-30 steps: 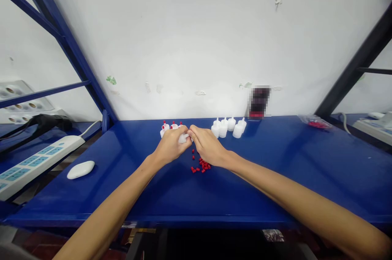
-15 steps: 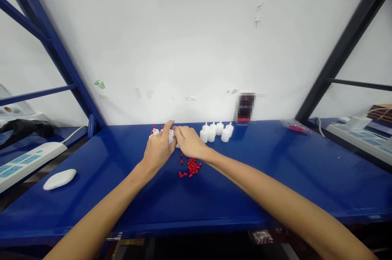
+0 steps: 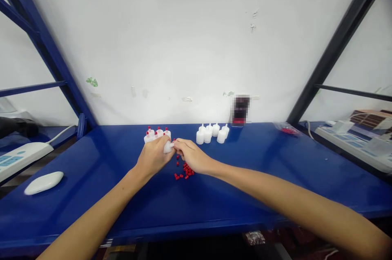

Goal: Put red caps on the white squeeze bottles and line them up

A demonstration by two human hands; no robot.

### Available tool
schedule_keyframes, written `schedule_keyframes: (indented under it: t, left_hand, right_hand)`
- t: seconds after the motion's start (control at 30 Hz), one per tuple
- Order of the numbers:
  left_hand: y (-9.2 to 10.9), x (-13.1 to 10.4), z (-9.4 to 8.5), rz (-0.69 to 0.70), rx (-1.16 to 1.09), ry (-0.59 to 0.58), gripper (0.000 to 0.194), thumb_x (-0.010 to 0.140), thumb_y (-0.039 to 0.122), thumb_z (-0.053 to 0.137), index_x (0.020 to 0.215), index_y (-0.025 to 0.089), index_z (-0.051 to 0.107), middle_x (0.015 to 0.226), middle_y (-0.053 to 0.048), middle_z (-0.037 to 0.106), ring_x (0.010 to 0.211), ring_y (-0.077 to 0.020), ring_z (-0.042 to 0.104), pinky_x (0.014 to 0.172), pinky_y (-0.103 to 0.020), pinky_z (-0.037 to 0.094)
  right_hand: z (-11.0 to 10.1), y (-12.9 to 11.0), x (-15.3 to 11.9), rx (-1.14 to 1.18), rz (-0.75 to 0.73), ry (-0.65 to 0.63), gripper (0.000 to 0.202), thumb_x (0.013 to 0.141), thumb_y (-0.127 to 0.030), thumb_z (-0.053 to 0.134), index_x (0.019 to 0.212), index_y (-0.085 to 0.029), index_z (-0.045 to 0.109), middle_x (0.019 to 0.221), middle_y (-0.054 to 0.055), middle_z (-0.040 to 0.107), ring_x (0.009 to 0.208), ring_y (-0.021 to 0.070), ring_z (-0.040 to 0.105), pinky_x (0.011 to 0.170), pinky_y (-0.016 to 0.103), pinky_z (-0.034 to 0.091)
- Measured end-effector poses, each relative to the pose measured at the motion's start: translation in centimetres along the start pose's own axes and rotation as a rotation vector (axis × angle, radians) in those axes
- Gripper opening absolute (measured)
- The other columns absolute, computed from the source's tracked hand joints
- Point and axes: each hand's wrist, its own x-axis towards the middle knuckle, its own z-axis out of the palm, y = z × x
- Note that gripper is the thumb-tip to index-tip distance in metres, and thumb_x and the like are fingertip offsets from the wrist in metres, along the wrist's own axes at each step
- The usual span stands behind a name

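Note:
My left hand point(image 3: 153, 154) is wrapped around a small white dropper bottle point(image 3: 168, 147), tilted so its thin nozzle points right. At the nozzle tip, my right hand point(image 3: 192, 154) has its thumb and fingers pinched together. A bit of a red cap point(image 3: 174, 140) shows at those fingertips; the rest is hidden. Behind my left hand stand several white bottles point(image 3: 149, 136) with red caps on their nozzles. Below my hands lies a loose pile of small red caps point(image 3: 187, 169). Several white bottles without caps point(image 3: 207, 135) stand upright to the right.
The blue table point(image 3: 245, 186) meets a white wall at the back. A pixelated dark package point(image 3: 241, 110) leans there, with a plastic bag of red pieces point(image 3: 287, 128) farther right. At the left are a white oval object point(image 3: 44, 183) and a power strip point(image 3: 24, 157).
The held bottle has tipped, and its nozzle now shows between my hands. My left hand has moved slightly lower, uncovering more red-capped bottles. The camera view has shifted a little.

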Motion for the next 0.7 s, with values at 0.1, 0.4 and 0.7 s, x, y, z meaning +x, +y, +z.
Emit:
schedule_keyframes:
  t: [0.1,0.4,0.7]
  left_hand:
    - [0.2,-0.3,-0.2,0.036,-0.046,-0.036,0.016,0.087,0.03,0.054,0.075,0.019,0.055,0.067,-0.002,0.067,0.06,-0.0154,0.063,0.055,-0.023,0.042]
    - [1.5,-1.5,0.3,0.147,-0.086,-0.071,0.012,0.08,0.024,0.055,0.07,0.019,0.053,0.059,-0.001,0.061,0.049,-0.0138,0.055,0.048,-0.024,0.034]
    - [4.9,-0.9,-2.1,-0.122,-0.579,-0.255,0.021,0.079,0.023,0.055,0.06,0.017,0.048,0.049,0.004,0.049,0.043,-0.0067,0.039,0.044,-0.02,0.029]
  right_hand:
    - [-1.8,-0.3,-0.5,-0.079,-0.083,-0.225,0.032,0.101,-0.032,0.032,0.073,-0.021,0.043,0.067,-0.004,0.045,0.063,0.0122,0.044,0.062,0.025,0.038]
    - [-5.4,-0.7,-1.6,-1.149,-0.488,-0.346,0.029,0.104,-0.032,0.037,0.088,-0.018,0.057,0.074,0.003,0.061,0.058,0.0147,0.046,0.055,0.03,0.025]
    - [-6.4,-1.6,-1.4,-1.3,-0.965,-0.354,0.037,0.101,-0.014,0.026,0.079,-0.022,0.055,0.071,0.004,0.057,0.065,0.0179,0.044,0.061,0.034,0.028]
